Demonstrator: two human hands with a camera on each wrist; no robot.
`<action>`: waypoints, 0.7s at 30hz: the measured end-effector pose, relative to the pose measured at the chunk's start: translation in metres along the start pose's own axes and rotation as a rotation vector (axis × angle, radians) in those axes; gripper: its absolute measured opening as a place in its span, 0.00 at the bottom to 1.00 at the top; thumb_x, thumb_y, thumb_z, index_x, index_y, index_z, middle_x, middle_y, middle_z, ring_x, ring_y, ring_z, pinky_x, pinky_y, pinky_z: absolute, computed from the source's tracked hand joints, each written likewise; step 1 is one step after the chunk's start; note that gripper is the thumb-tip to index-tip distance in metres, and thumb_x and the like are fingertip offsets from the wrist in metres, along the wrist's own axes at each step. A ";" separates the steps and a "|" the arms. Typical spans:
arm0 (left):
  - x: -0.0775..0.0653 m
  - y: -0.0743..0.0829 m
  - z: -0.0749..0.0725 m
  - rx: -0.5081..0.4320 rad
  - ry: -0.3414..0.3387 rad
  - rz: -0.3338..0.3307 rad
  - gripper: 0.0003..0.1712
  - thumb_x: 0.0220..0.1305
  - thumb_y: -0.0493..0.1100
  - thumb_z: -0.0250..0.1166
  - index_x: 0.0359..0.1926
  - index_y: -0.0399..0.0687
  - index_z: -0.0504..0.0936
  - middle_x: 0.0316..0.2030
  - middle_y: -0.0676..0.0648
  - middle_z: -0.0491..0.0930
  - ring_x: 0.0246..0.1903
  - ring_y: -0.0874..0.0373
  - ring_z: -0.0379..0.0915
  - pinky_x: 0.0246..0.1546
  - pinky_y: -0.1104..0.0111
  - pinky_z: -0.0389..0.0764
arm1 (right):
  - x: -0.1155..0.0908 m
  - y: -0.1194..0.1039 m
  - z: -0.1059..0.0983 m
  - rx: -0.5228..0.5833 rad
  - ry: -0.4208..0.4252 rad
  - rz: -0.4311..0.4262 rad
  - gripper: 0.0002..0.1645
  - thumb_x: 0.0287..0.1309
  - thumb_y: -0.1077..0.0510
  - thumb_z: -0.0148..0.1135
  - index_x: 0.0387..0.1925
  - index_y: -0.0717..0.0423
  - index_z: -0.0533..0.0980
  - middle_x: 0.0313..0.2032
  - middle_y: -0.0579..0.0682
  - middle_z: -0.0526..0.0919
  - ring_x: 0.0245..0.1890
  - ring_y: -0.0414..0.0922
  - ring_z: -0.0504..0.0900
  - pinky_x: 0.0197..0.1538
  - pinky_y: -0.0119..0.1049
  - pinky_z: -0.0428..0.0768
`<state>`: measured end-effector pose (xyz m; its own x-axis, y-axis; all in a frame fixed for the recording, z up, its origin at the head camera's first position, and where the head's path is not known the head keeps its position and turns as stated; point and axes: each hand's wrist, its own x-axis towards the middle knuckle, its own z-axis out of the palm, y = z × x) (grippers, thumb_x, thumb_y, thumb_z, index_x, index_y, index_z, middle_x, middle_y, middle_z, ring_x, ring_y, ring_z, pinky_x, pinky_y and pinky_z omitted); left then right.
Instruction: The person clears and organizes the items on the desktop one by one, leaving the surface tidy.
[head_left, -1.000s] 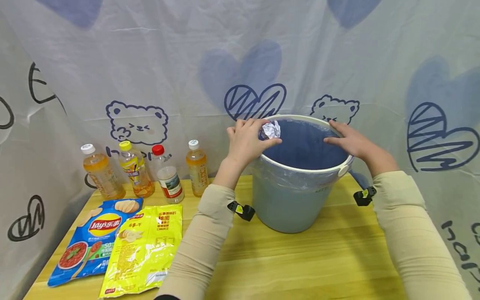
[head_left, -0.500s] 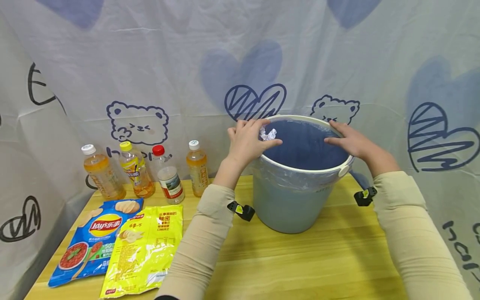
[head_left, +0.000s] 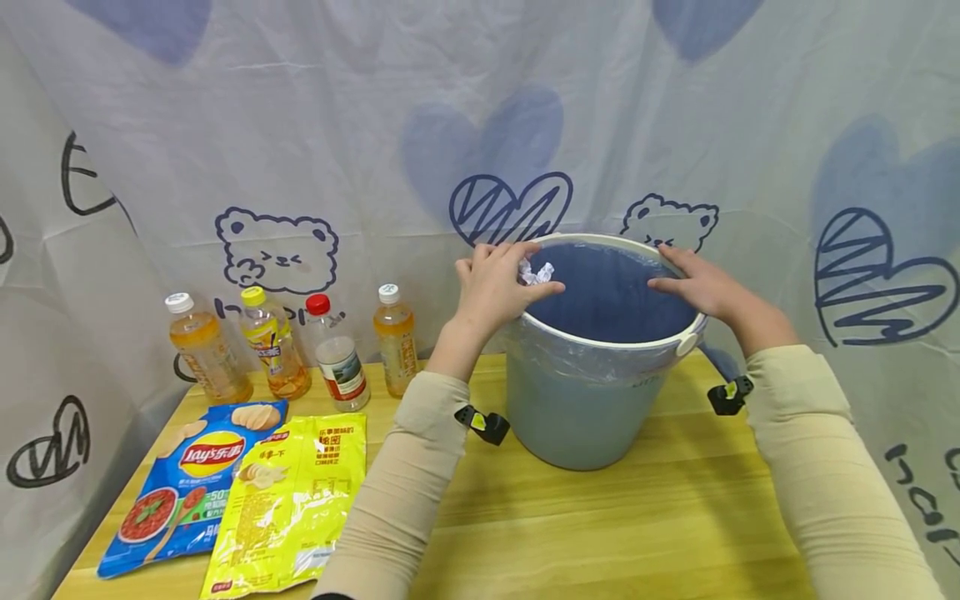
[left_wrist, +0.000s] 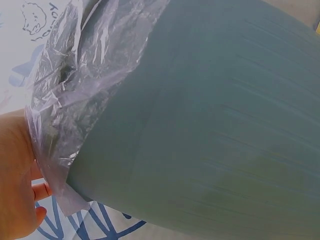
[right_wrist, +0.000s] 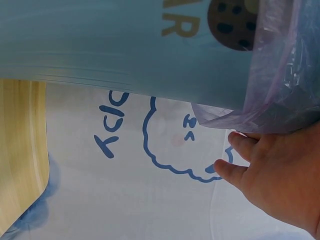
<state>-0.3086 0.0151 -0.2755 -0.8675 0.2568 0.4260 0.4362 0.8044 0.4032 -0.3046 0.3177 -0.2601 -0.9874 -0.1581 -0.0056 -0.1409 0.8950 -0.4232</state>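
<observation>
Sleeves: two, cream; left sleeve (head_left: 420, 475) and right sleeve (head_left: 832, 467), each with a black wrist camera just beyond its cuff.
Snack bags: two, flat, at the left; yellow bag (head_left: 288, 504) overlapping the blue Lay's bag (head_left: 187, 479).
Tabletop: yellow wood grain (head_left: 615, 533), beneath bags, bottles and bin.
Bin: one, blue-grey, upright (head_left: 581, 425), its body below and between the hands; pale rim (head_left: 600, 340) at grip height.
Liner: clear plastic (head_left: 577, 362), folded over the rim and hanging outside; faintly purple in both wrist views.
Left hand: at the rim's left side (head_left: 495, 283), thumb inside the mouth, fingers outside the liner; gripping the bin's edge.
Right hand: at the rim's right side (head_left: 705, 283), thumb inside, fingers outside; likewise gripping the edge.
Crumpled white piece: between left thumb and forefinger (head_left: 538, 273); paper, foil or bunched liner, cannot tell which.
Bottles: four, upright, behind the bags; white-capped (head_left: 212, 358), yellow-capped (head_left: 277, 354), red-capped (head_left: 342, 368), white-capped (head_left: 395, 342).
Backdrop: pale cloth (head_left: 360, 125), printed with hearts and bears.
</observation>
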 end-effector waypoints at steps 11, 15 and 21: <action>-0.003 -0.002 0.001 -0.015 0.016 0.013 0.40 0.53 0.74 0.63 0.65 0.68 0.71 0.57 0.55 0.76 0.61 0.50 0.61 0.56 0.48 0.56 | 0.000 0.000 0.001 0.003 0.002 -0.006 0.47 0.70 0.44 0.48 0.76 0.60 0.40 0.74 0.71 0.38 0.74 0.70 0.36 0.70 0.69 0.40; -0.004 -0.002 0.001 -0.011 0.020 0.019 0.40 0.53 0.74 0.62 0.64 0.68 0.71 0.58 0.55 0.76 0.61 0.50 0.61 0.56 0.47 0.56 | 0.000 0.000 0.001 0.002 -0.002 -0.001 0.47 0.70 0.43 0.47 0.76 0.60 0.39 0.74 0.71 0.37 0.74 0.70 0.35 0.70 0.69 0.40; -0.003 -0.002 0.000 0.013 0.043 0.036 0.39 0.53 0.75 0.61 0.64 0.68 0.72 0.59 0.55 0.75 0.62 0.50 0.61 0.55 0.49 0.56 | 0.001 0.001 0.001 0.003 0.001 0.000 0.47 0.70 0.42 0.47 0.76 0.60 0.39 0.74 0.71 0.37 0.74 0.70 0.35 0.71 0.68 0.39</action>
<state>-0.3068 0.0124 -0.2780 -0.8402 0.2630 0.4743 0.4635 0.8023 0.3762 -0.3054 0.3180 -0.2609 -0.9874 -0.1579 -0.0049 -0.1408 0.8939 -0.4256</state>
